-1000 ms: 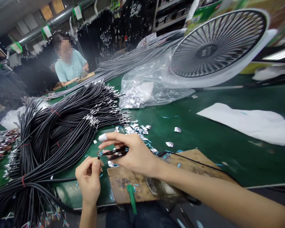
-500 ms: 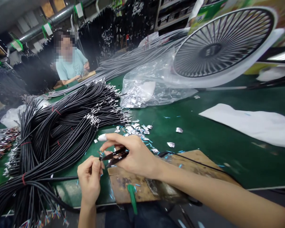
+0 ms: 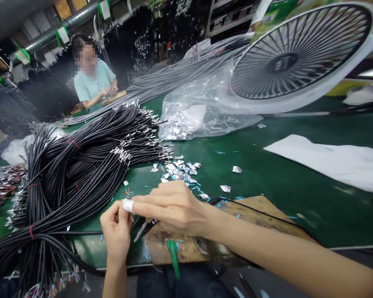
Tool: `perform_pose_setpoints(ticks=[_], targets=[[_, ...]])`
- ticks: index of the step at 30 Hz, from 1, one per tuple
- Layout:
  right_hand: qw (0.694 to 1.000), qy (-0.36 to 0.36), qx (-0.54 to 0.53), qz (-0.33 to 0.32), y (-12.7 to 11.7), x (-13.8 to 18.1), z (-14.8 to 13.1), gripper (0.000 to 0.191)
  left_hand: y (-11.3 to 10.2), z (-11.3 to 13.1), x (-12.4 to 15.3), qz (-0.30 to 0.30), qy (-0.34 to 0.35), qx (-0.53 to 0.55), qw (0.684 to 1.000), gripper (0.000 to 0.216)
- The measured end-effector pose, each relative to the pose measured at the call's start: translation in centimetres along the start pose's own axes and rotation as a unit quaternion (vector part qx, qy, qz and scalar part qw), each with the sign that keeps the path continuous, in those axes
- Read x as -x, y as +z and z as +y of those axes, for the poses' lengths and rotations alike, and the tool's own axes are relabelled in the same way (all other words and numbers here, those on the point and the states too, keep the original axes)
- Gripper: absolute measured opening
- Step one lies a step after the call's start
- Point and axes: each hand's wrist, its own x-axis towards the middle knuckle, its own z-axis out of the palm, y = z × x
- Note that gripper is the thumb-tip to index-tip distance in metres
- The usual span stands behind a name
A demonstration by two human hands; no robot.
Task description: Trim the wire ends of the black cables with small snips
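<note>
My left hand [image 3: 116, 227] is closed in a pinch on the end of a black cable [image 3: 83, 233]. Thin coloured wires [image 3: 127, 193] fan out above its fingertips. Across from it, my right hand [image 3: 177, 207] has its index finger, wrapped in white tape [image 3: 128, 205], against the left thumb and the cable end. Black snips [image 3: 146, 227] are held under the right palm, their tips pointing down and left, away from the wires. The right fingers partly cover the snips.
Bundles of black cables [image 3: 93, 153] tied with red bands fill the left. Foil scraps [image 3: 182, 169] and blue wire bits lie ahead. A plastic bag [image 3: 186, 120], a fan [image 3: 282, 62] and a worn board [image 3: 161, 248] are near. A person [image 3: 95, 85] sits across the table.
My right hand has swung the snips down and away from the wires. Its taped finger has come down onto the cable end. The left hand has stayed nearly in place.
</note>
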Motion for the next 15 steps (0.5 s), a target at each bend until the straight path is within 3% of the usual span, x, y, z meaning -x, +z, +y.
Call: perform_pose_setpoints(ticks=[2, 4, 7, 9, 11, 15], targets=[[0.997, 0.029, -0.064, -0.006, 0.0, 0.1, -0.2, 0.024, 0.0, 0.2, 0.0, 0.017, 0.000, 0.001, 1.000, 0.042], [0.980, 0.138, -0.142, 0.020, -0.1, -0.1, -0.4, 0.021, -0.1, 0.3, 0.2, 0.000, -0.002, 0.005, 1.000, 0.043], [0.894, 0.352, -0.274, 0.045, -0.2, -0.6, -0.5, 0.027, -0.2, 0.3, 0.4, -0.032, 0.004, 0.013, 0.999, 0.043], [0.819, 0.436, -0.372, 0.017, -0.2, -0.9, -0.5, 0.033, -0.3, 0.2, 0.4, -0.032, 0.017, 0.011, 0.999, 0.042], [0.763, 0.471, -0.443, -0.008, -0.3, -1.2, -0.4, 0.034, -0.2, 0.2, 0.4, -0.025, 0.027, 0.010, 0.999, 0.039], [0.710, 0.505, -0.491, 0.007, -0.3, -1.4, -0.4, 0.031, 0.0, 0.6, 0.2, 0.011, 0.064, -0.004, 0.998, 0.030]])
